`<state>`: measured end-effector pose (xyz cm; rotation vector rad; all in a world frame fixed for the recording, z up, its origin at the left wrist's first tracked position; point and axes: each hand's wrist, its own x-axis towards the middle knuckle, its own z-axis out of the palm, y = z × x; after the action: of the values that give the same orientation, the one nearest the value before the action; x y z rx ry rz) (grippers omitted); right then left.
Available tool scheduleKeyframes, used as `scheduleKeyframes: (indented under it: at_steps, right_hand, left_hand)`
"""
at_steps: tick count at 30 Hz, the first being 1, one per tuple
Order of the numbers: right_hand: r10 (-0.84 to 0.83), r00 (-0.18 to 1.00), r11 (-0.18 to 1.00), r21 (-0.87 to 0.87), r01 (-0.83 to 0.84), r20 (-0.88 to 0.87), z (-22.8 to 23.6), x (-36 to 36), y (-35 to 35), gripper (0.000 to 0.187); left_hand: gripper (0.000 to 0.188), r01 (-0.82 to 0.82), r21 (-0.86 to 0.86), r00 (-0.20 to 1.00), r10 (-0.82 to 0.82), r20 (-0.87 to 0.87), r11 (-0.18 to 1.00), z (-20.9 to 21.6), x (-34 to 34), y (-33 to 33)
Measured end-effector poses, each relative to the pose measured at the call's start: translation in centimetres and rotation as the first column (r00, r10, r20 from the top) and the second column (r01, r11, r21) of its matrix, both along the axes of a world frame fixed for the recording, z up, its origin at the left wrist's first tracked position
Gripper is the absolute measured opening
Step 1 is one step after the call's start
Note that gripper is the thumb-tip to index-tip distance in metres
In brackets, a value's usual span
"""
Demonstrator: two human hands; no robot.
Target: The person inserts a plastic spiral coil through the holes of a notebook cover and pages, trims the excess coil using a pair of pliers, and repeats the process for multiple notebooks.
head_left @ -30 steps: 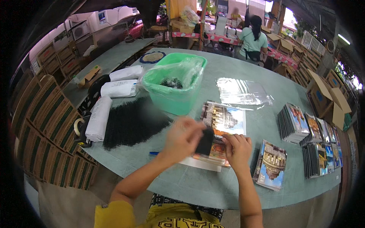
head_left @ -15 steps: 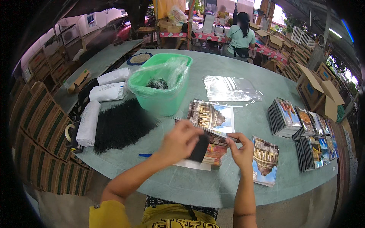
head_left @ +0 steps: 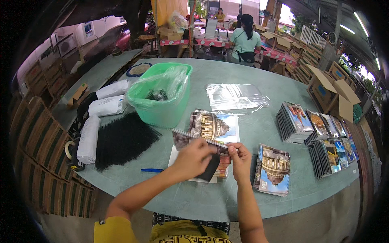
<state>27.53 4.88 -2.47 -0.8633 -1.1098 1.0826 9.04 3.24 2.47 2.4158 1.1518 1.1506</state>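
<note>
A spiral notebook (head_left: 183,140) is held up on its spine edge above the table, its wire coil running along the top. My right hand (head_left: 240,158) pinches the notebook's right end between thumb and fingers. Across the middle of the spine, my left hand (head_left: 193,159) is closed with curled fingers, slightly blurred. Beneath the hands a dark cover (head_left: 210,168) hangs down. Just behind lies another notebook (head_left: 210,124) with a picture of a domed building. To the right, a small stack of like notebooks (head_left: 274,170) rests on the table.
A green bin (head_left: 162,109) lined with clear plastic stands behind a heap of black coils (head_left: 125,141). White rolls (head_left: 88,139) lie at left, a blue pen-like tool (head_left: 152,170) in front. Clear plastic sleeves (head_left: 235,96), notebook stacks (head_left: 295,121) and an open carton (head_left: 324,91) are farther right.
The whole view has shifted a little. The held notebook is tilted up more, with its left end now showing past my left hand. Both hands stay on the spine.
</note>
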Motion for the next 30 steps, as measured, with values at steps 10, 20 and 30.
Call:
scheduleKeyframes:
  at_steps: [10, 20, 30]
  right_hand:
    - [0.072, 0.997, 0.997, -0.019, -0.072, 0.024, 0.5, 0.2, -0.2, 0.047]
    - [0.196, 0.953, 0.979, -0.102, -0.177, 0.231, 0.9, 1.3, -0.1, 0.033]
    - [0.057, 0.986, 0.998, -0.049, -0.049, 0.158, 0.3, 0.8, -0.4, 0.018]
  left_hand:
    - [0.023, -0.393, 0.196, 0.864, 0.287, 0.414, 0.898, 3.1, 2.2, 0.7]
    - [0.024, 0.068, -0.277, 0.956, -0.142, -0.257, 0.959, -5.0, 3.4, -2.9]
    - [0.026, 0.053, 0.336, 0.996, -0.024, -0.089, 0.94, 2.0, 4.5, 1.3]
